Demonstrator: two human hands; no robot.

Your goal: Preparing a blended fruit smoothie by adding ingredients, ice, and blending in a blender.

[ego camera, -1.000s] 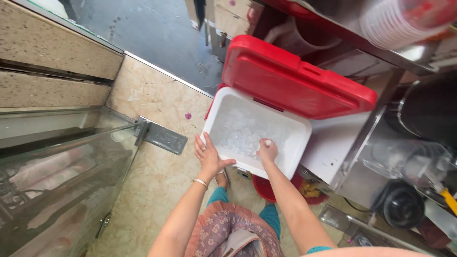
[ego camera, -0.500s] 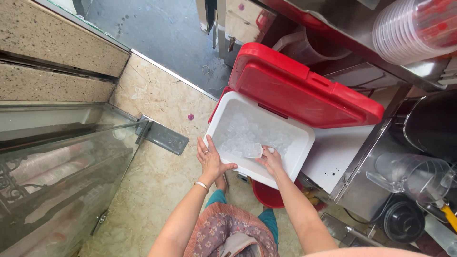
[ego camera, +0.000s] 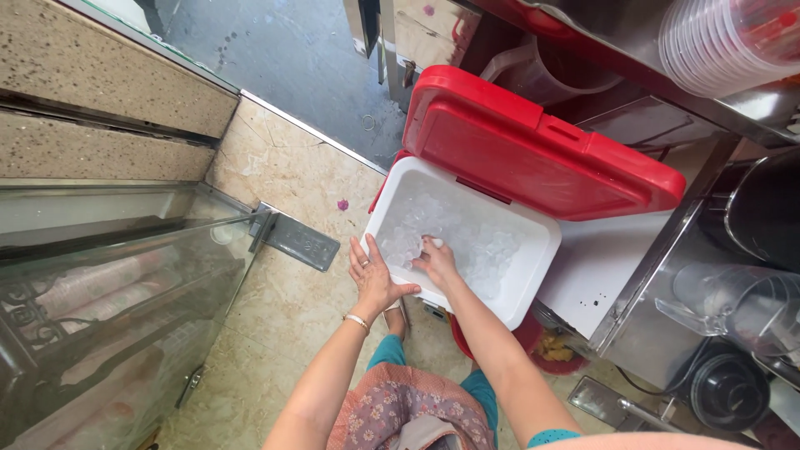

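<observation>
Beige marbled floor tiles run under me, meeting a darker grey floor beyond a metal threshold strip. Out past my fingertips stands a white plastic cooler box with its red hinged lid tipped up and open on the far side, and inside it lies a heap of clear ice cubes. My left hand rests flat on the near rim of the box, fingers stretched forward and slightly spread, thumb angled across towards my other hand, a thin bracelet on the wrist. My right hand reaches over the same rim into the box, fingers curled down into the ice; whether they actually grip a cube I cannot tell. The two hands lie just beside each other. Off to the side of my left hand a glass display case stands with a grey metal plate at its corner. Off to the side of my right hand are steel shelves, a clear plastic jug and, higher up, a stack of clear plastic cups
</observation>
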